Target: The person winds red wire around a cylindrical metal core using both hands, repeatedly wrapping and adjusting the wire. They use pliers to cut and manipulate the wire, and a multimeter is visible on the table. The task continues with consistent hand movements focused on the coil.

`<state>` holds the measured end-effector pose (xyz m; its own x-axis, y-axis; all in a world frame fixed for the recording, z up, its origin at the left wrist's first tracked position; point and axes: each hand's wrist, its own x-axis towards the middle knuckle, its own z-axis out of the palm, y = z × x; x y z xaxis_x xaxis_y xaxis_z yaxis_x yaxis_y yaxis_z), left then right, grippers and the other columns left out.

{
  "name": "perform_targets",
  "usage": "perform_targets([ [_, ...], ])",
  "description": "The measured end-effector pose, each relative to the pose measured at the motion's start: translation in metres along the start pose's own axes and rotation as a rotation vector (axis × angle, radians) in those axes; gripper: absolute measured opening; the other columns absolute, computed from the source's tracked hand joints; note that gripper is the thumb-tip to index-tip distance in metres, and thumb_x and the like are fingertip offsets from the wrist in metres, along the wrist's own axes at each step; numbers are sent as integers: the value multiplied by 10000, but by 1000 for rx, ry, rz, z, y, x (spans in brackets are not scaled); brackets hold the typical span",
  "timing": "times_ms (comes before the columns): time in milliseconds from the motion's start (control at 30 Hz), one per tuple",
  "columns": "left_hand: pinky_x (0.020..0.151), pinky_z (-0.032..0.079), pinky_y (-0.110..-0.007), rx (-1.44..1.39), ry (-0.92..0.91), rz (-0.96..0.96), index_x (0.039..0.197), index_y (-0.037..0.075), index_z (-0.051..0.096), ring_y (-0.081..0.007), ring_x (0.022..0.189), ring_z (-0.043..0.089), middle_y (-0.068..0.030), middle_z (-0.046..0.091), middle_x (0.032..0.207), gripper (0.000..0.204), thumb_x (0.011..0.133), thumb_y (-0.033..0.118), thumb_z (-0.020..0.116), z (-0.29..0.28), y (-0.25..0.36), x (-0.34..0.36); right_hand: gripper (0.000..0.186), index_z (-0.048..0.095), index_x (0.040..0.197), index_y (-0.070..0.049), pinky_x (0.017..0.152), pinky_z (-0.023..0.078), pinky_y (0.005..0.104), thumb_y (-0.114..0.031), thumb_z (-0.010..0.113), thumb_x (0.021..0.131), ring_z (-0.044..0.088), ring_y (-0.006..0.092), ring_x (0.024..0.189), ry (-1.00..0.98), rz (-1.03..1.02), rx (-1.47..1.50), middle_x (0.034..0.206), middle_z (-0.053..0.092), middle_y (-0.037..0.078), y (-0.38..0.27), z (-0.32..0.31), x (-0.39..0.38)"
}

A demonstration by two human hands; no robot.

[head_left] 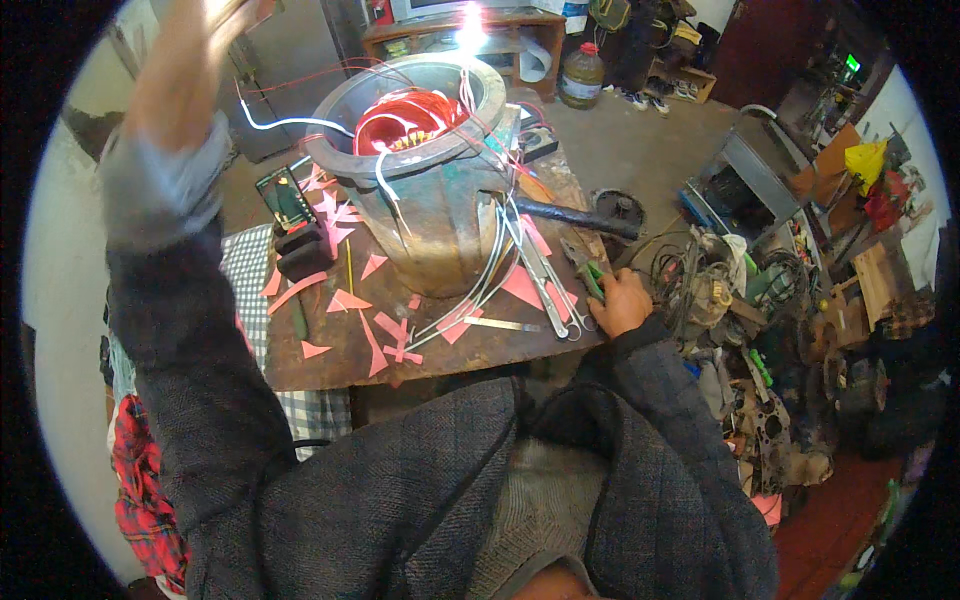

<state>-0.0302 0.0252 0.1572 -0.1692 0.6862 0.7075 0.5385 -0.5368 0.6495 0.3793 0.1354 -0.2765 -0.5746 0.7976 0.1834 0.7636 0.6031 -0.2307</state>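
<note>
A large round metal motor housing (425, 225) stands on the wooden table, with coils of red winding wire (385, 115) inside it. White sleeved leads (290, 124) come out over its rim. My left hand (228, 22) is raised high at the upper left, smeared by motion and partly cut off by the frame's edge, so its fingers do not show clearly. At the table's right edge, my right hand (622, 303) has its fingers curled on green-handled pliers (592, 277). Metal scissors (562, 312) lie just left of that hand.
Pink paper scraps (345, 300) are strewn over the table (300, 375). A hammer (575, 215) with a black handle lies beside the housing; a phone (286, 200) leans on a dark stand at left. Cables and metal parts (710, 300) clutter the floor at right. A bright lamp (471, 35) glares behind.
</note>
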Motion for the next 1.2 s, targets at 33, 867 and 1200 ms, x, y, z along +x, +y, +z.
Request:
perform_targets([
  [33,659,539,-317,122,-65,17,1224,-29,564,-246,856,685,-196,670,1038,412,1042,340,589,-14,14,-20,395,710,1091,-45,891,516,486,-245,834,774,594,391,1057,10,-9,20,1108,609,190,0,1,2],
  [867,516,382,-212,-271,941,-796,1136,82,622,-70,622,492,27,578,813,192,1031,242,638,-177,-153,-500,367,689,1104,-38,992,468,494,-269,799,842,571,410,1161,179,-156,14,1272,635,185,8,38,2],
  [1200,400,390,-234,-220,448,-848,1108,1,609,-91,439,492,-87,676,753,191,1043,181,604,-9,-192,-395,366,677,1120,-42,1009,451,497,-267,788,854,568,411,1160,270,-201,30,1254,634,193,9,50,-1],
])
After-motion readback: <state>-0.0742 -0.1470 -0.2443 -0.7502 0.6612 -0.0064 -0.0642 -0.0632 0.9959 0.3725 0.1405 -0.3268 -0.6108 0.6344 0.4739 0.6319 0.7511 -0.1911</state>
